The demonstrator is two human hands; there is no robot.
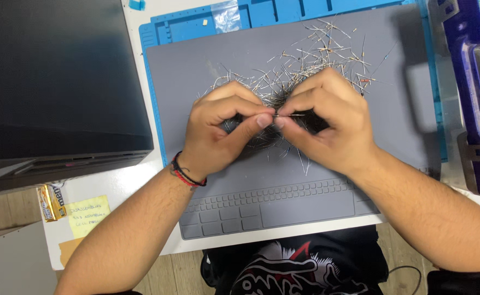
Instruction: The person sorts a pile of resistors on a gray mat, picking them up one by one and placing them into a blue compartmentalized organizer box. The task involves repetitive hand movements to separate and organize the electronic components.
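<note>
A: Biggest first. What's on your bench?

B: One white table [141, 180]. On your left, one big dark box [59, 82] with a black top. In the middle, one grey work mat [393, 109] with a strip of small moulded compartments along its near edge. It lies on top of one blue mat [196, 24], which shows at the far and left edges. On your right, one blue plastic fixture [478, 82], cut off by the frame.

A: Smaller stuff?

B: One heap of wire-leaded components [316, 52], resistors by the look of them, spread over the far middle of the grey mat. Too many and too tangled to count. One yellow sticky note [88, 214] and one small orange packet [51, 201] sit at the table's near left corner.

A: Your hands?

B: Two, both over the near edge of the heap. Your left hand [218, 128] is curled, thumb and forefinger pinched. Your right hand [327, 117] is the same, pinched and facing it. The fingertips of both nearly meet.

A: On what?

B: One single component [290, 114], a thin wire lead held level between the two pinches, each hand clamped on one end. It's just above the mat, at the heap's near side.

A: Anything on the wrists?

B: One set of red and black bands [185, 173] on your left wrist. How many bands, can't tell.
</note>
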